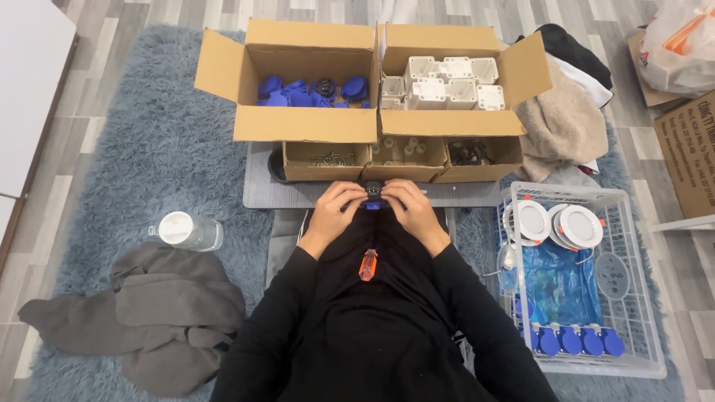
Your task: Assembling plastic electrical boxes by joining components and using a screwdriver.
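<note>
Both forearms angle inward; the left hand (337, 205) and right hand (408, 206) meet at the midline. Each grip is pinched closed on one small blue-and-black part (374, 195); an orange-handled screwdriver (368, 264) lies on the lap below.

3 small cardboard trays (402, 158) stand just ahead of both hands (372, 202), blocking forward reach. A white wire basket (633, 298) walls the right side. Leftward, blue rug (149, 156) lies open up to the plastic bottle (186, 231).
</note>
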